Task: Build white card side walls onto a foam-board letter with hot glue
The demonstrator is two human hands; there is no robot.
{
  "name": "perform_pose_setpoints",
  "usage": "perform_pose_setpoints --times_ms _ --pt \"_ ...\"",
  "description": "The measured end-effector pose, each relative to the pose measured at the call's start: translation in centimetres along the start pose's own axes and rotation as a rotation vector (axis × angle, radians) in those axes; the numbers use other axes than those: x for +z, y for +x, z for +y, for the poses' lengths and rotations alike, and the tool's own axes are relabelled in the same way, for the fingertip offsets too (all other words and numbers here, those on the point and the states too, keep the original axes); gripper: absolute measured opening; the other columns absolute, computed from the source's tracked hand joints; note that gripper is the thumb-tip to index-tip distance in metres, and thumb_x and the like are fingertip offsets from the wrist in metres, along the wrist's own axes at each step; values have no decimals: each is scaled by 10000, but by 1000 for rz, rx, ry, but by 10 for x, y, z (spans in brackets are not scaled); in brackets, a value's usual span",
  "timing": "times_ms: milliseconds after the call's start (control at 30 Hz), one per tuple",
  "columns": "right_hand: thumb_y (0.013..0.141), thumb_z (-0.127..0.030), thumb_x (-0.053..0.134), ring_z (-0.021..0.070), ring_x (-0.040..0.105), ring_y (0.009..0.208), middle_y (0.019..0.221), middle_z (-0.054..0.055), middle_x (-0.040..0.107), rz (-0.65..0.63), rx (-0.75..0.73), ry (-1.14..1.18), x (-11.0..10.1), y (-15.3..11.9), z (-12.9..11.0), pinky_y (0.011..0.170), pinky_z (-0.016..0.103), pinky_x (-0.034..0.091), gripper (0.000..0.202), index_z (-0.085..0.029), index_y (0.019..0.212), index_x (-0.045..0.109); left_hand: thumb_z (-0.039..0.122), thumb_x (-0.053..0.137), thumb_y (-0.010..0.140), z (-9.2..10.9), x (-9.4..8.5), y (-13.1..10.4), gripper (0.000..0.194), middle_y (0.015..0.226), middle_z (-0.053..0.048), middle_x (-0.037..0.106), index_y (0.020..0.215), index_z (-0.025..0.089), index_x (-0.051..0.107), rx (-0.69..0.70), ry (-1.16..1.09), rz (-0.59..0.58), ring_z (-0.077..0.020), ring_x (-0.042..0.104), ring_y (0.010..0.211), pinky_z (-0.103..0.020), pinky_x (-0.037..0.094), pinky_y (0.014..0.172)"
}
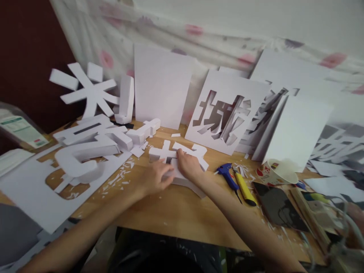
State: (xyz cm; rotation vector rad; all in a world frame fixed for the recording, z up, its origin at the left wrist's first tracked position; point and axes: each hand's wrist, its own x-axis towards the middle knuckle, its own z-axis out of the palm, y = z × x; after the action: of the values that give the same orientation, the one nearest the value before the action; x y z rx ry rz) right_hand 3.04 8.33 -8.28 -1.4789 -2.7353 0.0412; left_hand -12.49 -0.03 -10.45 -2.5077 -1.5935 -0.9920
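Note:
A white three-dimensional foam character [163,152] lies at the middle of the wooden table [159,212]. My left hand [156,177] is at its lower left side, fingers apart, some of them over the character's edge. On top of the character rests my right hand [188,163], its fingers bent and pressed together at the upper part. What is under those fingertips is hidden. Just right of the character are a blue glue gun [227,176] and a yellow cutter knife [243,186].
White foam characters [85,151] and a cut-out sheet [36,193] cover the left side. White boards [162,87] lean at the back. To the right stand a paper cup [275,172], a dark tablet [280,206] and cables. Foam scraps [121,176] are scattered about.

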Motion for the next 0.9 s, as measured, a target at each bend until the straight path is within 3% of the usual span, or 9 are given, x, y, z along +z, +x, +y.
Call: perform_pose_setpoints --times_ms 67,200,333,433,533,700,833,900 --pt "1007 -333 534 172 677 862 1003 47 677 20 7 23 -1 -1 0 794 374 578 292 -146 1226 579 289 269 1010 1 0 25 382 982 -68 735 1030 188 637 -128 24 19 -186 681 935 -333 535 896" --pt "1008 -335 527 185 670 911 1024 54 673 68 63 61 3 -6 2 828 392 566 280 -145 1204 587 162 251 976 9 25 70 401 1191 -196 645 1224 80 555 -294 110 17 -303 575 1156 -504 386 1061" --pt "1002 -351 534 200 657 959 1072 66 662 103 92 107 11 -6 6 867 417 549 295 -147 1208 585 111 228 951 16 44 76 416 1201 -231 622 1158 77 587 -341 148 -74 -350 511 1229 -625 140 1158" --pt "998 -363 538 213 645 1007 1122 76 650 82 20 176 11 -3 14 898 436 536 307 -150 1215 582 153 274 956 9 43 69 397 1326 -214 564 1225 86 559 -305 124 -191 -330 453 1310 -588 127 1175" --pt "998 -347 536 219 633 1039 1170 81 634 2 -92 257 2 -6 28 913 441 526 325 -159 1263 557 308 407 942 -8 34 68 466 1495 -173 453 1364 122 479 -239 54 -375 -292 377 1408 -505 184 1188" --pt "895 -279 669 214 612 1093 1214 96 611 -235 -225 339 -21 -17 52 943 388 511 551 -158 1387 450 609 696 631 -35 18 80 992 1636 -98 267 1498 244 379 -144 -61 -691 -282 211 1516 -430 202 1209" --pt "820 -311 724 216 612 1081 1231 125 590 -361 -209 332 -29 -9 56 942 368 511 708 -158 1423 385 633 752 513 -41 19 90 1161 1651 -92 208 1530 269 325 -157 -86 -773 -307 183 1524 -508 176 1212" --pt "782 -341 753 225 631 1036 1198 123 608 -418 -185 316 -31 -1 53 899 367 527 744 -165 1407 390 599 799 450 -42 23 95 1201 1635 -113 254 1517 272 356 -183 -83 -746 -350 243 1499 -547 250 1180"
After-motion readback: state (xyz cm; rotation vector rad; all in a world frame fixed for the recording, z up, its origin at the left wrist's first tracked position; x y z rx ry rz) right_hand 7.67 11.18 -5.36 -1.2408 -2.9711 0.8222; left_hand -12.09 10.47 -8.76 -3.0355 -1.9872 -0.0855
